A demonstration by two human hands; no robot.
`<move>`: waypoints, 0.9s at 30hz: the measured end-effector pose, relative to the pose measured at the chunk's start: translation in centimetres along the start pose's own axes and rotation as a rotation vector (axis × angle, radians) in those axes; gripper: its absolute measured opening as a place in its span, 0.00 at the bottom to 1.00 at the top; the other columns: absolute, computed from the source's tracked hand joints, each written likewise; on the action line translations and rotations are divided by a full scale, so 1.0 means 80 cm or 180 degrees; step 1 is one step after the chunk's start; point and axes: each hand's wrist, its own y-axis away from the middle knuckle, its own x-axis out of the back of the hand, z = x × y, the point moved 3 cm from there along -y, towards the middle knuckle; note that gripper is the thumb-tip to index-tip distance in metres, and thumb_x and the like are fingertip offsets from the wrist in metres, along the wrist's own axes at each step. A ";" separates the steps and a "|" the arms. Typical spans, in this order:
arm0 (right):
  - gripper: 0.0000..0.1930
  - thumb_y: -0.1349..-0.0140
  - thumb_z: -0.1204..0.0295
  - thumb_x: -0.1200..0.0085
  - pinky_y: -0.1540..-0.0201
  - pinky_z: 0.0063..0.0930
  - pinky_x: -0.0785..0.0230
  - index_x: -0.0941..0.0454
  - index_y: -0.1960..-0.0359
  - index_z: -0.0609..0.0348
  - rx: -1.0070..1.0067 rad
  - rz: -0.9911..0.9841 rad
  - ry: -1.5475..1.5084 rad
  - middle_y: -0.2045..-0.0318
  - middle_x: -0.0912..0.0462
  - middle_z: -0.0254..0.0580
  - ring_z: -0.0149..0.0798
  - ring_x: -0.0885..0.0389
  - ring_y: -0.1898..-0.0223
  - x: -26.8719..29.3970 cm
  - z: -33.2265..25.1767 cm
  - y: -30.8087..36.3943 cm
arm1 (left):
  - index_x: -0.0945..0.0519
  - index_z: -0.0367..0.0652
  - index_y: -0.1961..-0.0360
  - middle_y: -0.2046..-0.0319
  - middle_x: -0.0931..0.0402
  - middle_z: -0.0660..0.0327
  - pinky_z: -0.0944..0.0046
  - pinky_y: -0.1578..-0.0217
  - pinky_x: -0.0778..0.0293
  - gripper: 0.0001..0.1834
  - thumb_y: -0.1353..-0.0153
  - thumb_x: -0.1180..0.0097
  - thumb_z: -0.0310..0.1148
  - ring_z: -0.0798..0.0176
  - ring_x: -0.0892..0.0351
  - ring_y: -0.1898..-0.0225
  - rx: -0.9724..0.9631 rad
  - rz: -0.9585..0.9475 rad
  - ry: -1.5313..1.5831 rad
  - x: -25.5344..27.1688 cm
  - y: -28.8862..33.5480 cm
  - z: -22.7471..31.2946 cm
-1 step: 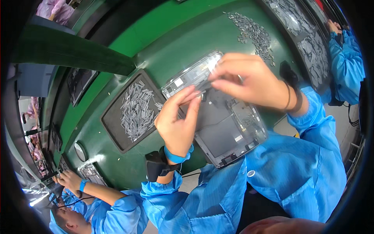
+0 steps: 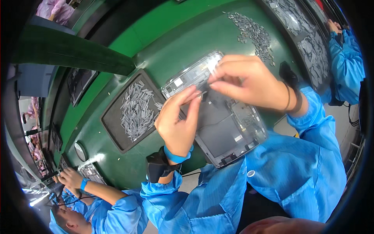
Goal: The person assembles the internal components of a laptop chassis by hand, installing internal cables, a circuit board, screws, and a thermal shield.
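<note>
My left hand [image 2: 176, 124] pinches one end of a small thin grey strip [image 2: 202, 93] between thumb and forefinger. Close to it, my right hand [image 2: 249, 80] is drawn into a pinch, its thumb and fingertips almost meeting; what lies between them is too small to make out. Both hands hover over an opened tablet housing [image 2: 220, 136], with dark inner panels and a circuit board showing, its near edge against my blue jacket. Left of my left hand stands a dark tray [image 2: 110, 121] of small grey strips [image 2: 136, 111].
Small grey pieces [image 2: 251, 33] lie heaped on the green table [image 2: 187, 35] at the far right. Beyond them is a long tray holding flat grey scraps [image 2: 311, 46]. A green post [image 2: 78, 52] rises at left. Co-workers' hands [image 2: 70, 179] work at lower left and far right.
My right fingertips have shifted slightly beside the strip. My left hand has stayed almost still.
</note>
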 end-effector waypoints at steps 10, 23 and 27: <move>0.06 0.43 0.75 0.39 0.76 0.21 0.34 0.18 0.65 0.62 -0.0231 -0.0063 -0.0359 0.74 0.17 0.37 0.25 0.25 0.78 0.001 0.008 0.007 | 0.23 0.33 0.51 0.64 0.17 0.56 0.69 0.55 0.25 0.19 0.46 0.38 0.15 0.67 0.17 0.62 -0.0340 -0.0336 -0.0383 -0.008 -0.011 0.016; 0.08 0.32 0.72 0.48 0.60 0.22 0.24 0.24 0.59 0.66 -0.0690 0.0576 -0.2859 0.61 0.16 0.42 0.28 0.19 0.64 -0.003 0.043 -0.008 | 0.26 0.33 0.48 0.65 0.20 0.57 0.69 0.61 0.25 0.20 0.43 0.40 0.18 0.69 0.21 0.64 0.0407 0.0211 0.0978 -0.029 -0.044 0.017; 0.09 0.34 0.72 0.46 0.62 0.23 0.25 0.22 0.58 0.65 -0.0470 0.0553 -0.1616 0.66 0.16 0.41 0.29 0.19 0.66 0.034 0.075 -0.025 | 0.18 0.37 0.64 0.65 0.19 0.55 0.62 0.62 0.25 0.06 0.42 0.41 0.26 0.57 0.21 0.63 0.0081 -0.0321 -0.0485 -0.023 -0.080 -0.001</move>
